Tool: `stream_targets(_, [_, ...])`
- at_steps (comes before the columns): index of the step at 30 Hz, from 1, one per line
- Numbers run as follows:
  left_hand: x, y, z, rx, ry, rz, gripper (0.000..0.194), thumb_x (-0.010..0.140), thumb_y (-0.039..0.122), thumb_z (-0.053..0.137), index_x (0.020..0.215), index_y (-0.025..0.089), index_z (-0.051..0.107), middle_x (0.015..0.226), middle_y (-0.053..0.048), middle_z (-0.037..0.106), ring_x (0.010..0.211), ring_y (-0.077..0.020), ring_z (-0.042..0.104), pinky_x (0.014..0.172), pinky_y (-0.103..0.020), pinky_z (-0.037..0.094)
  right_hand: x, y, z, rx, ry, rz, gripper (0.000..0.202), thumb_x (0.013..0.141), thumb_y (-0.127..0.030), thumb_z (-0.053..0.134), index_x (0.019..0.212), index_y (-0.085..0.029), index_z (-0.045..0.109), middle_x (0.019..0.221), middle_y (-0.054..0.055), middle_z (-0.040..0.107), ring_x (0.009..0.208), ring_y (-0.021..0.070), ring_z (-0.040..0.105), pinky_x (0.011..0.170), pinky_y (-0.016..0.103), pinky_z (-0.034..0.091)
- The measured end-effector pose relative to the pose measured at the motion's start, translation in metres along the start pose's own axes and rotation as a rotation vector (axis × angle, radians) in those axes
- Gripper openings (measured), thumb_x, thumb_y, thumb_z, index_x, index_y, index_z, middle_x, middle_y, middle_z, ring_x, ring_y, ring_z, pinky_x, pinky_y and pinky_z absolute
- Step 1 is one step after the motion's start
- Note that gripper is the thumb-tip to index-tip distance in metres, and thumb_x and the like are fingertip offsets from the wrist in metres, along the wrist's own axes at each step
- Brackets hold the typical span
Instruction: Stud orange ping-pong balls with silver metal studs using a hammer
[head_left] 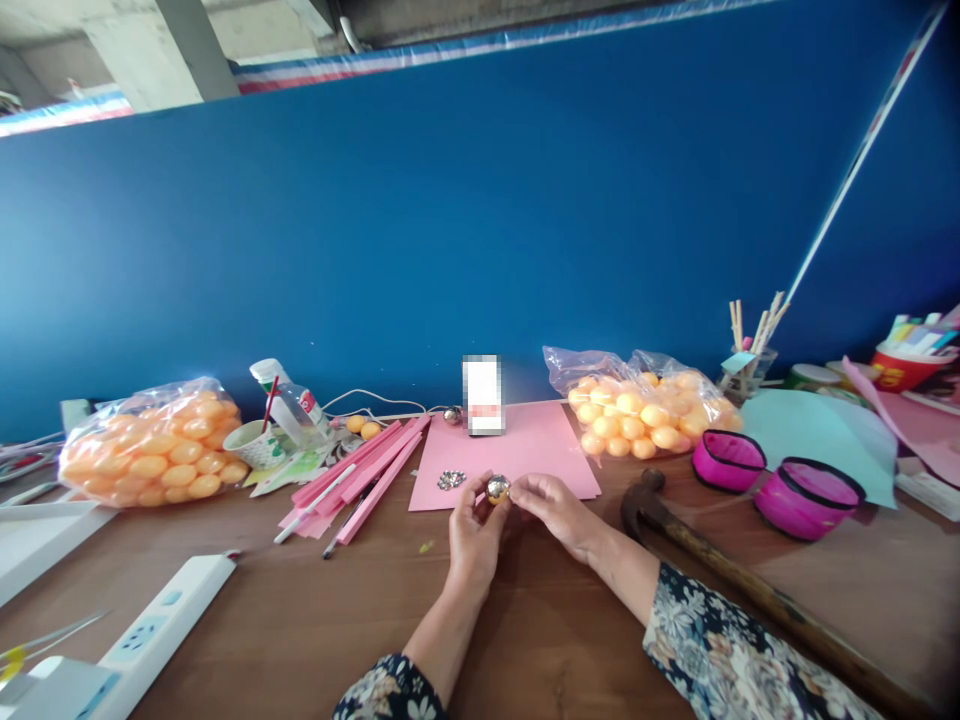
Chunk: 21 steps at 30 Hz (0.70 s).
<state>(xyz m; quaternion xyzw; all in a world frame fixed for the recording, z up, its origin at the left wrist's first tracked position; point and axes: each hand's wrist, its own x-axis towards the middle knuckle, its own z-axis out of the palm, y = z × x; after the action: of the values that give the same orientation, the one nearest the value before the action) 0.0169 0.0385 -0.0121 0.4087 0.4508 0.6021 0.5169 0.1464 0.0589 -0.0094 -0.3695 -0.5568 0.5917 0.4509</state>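
Observation:
A shiny silver ball (498,489) with a golden sheen sits in the fingertips of my left hand (474,540), just over the front edge of a pink paper sheet (517,440). My right hand (553,510) comes in from the right, thumb and fingers pinched together against or very close to the ball's right side. Whatever that pinch holds is too small to make out. On the sheet, left of my hands, lies a small pile of silvery pieces (451,480). Another shiny ball (452,416) rests at the sheet's back edge, beside a white upright object (484,397) that is partly blurred.
Bags of orange balls stand left (161,450) and right (637,410). Pink paper strips (367,470), a paper cup (253,445) and a bottle (300,405) are left; a power strip (161,625) lies nearer. A hammer (720,560) and magenta bands (806,500) lie right.

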Motion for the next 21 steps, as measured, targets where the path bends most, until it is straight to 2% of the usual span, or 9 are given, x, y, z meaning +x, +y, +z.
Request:
stream_targets(4, [0.0,0.0,0.0,0.0,0.014,-0.011,0.046,0.062,0.022,0.07,0.104,0.018,0.054,0.1,-0.008,0.064,0.09,-0.0195,0.062,0.079,-0.031,0.049,0.0,0.0,0.0,-0.001,0.012,0.006,0.031,0.073,-0.046,0.059,0.077,-0.015,0.061,0.071,0.0,0.058,0.064,0.0121,0.05,0.062,0.025,0.04])
stream_targets(14, [0.004,-0.01,-0.005,0.049,0.013,0.059,0.042,0.065,0.015,0.066,0.104,0.018,0.053,0.103,-0.008,0.062,0.095,-0.0198,0.06,0.086,-0.034,0.046,0.0,-0.003,0.003,0.015,0.035,0.041,0.03,0.07,-0.045,0.062,0.073,-0.015,0.059,0.069,0.0,0.058,0.064,0.0118,0.052,0.063,0.026,0.042])
stream_targets(21, [0.004,-0.012,-0.005,0.042,0.031,0.067,0.042,0.063,0.016,0.068,0.102,0.019,0.055,0.101,-0.007,0.062,0.093,-0.0188,0.061,0.085,-0.033,0.046,0.0,-0.005,0.006,0.041,0.077,0.096,0.03,0.065,-0.044,0.067,0.07,-0.016,0.058,0.067,-0.001,0.06,0.064,0.0125,0.055,0.063,0.027,0.044])
